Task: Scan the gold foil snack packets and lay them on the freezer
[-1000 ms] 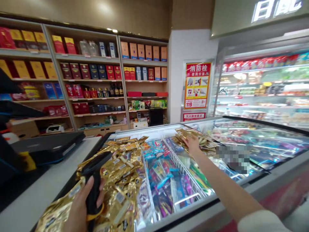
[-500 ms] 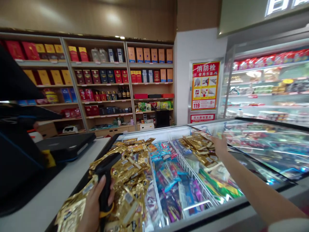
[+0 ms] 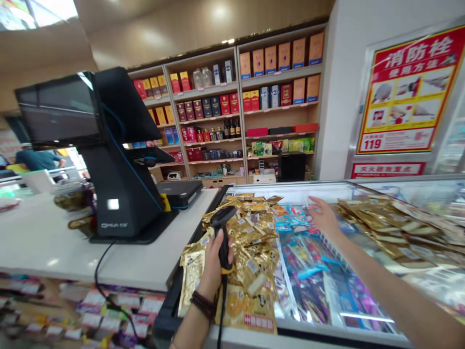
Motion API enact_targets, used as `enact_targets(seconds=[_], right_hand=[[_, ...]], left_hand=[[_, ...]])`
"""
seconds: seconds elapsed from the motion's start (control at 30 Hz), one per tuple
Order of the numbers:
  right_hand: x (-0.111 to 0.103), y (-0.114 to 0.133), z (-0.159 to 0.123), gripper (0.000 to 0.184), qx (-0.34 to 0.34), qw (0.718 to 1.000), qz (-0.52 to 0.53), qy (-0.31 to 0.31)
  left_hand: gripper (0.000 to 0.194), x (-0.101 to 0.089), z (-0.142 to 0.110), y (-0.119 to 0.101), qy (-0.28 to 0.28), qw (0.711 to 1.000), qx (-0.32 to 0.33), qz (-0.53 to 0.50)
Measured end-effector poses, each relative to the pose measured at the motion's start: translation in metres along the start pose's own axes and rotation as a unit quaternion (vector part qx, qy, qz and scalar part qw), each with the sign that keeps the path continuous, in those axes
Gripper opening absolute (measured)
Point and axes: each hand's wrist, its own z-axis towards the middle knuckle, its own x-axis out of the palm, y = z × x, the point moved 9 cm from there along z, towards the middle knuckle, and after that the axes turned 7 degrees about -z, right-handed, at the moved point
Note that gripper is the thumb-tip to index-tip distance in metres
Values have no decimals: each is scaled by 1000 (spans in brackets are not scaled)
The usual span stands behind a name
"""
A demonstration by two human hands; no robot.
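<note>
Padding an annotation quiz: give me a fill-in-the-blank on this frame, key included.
1. The barcode scanner is in the person's ____ hand.
2. The foil packets piled beside it in view are coloured ____.
3. The person's other hand visibly holds ____.
4. The fire-hydrant poster shows the number ____.

Missing words: left; gold; nothing; 119.
</note>
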Motion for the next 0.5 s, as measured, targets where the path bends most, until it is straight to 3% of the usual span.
enact_targets(seconds=[0.1,0.17,0.23,0.3,0.4,0.5], right_hand=[[74,60,-44,46,-170,973,-37,150],[110,84,-75,44,-228,939,-88,241],[132,96,-99,42,-255,905,-156,305],[136,103,-113,42,-260,882,-232,317],[122,104,-117,40,-242,865,-333,286],[100,92,-109,42,-203,874,-361,255]], left_hand=[[79,2,1,1,1,1000,6,-3],[81,2,1,0,1,1000,13,-5],[83,3,2,0,7,1000,14,-1],[84,4,2,0,14,1000,7,6],[85,6,2,0,22,1000,-1,14],[84,10,0,1,37,999,1,29]])
